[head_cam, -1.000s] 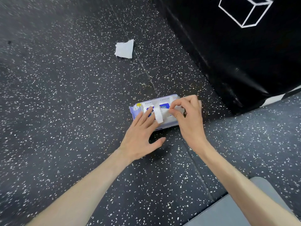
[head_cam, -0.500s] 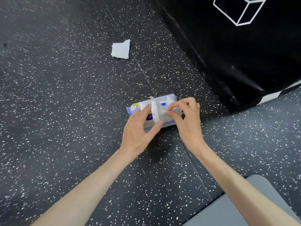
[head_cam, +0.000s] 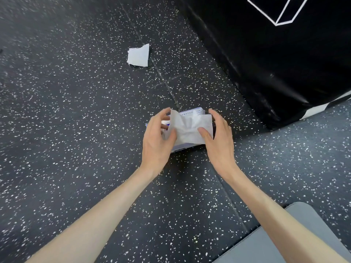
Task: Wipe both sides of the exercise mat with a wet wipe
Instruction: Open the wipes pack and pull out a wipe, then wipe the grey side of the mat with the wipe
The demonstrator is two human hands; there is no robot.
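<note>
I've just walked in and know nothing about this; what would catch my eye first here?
Two bare hands at the centre, the left hand and right hand, hold a crumpled white wet wipe between them, over a pack of wipes on the speckled black floor. Farther away lies another white wipe, and a grey exercise mat shows at the bottom right corner.

floor (head_cam: pixel 76 130): matt speckled rubber | pad (head_cam: pixel 284 73): glossy black vinyl

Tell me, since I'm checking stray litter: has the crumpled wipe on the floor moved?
No. The crumpled wipe still lies just left of the floor seam.
</note>
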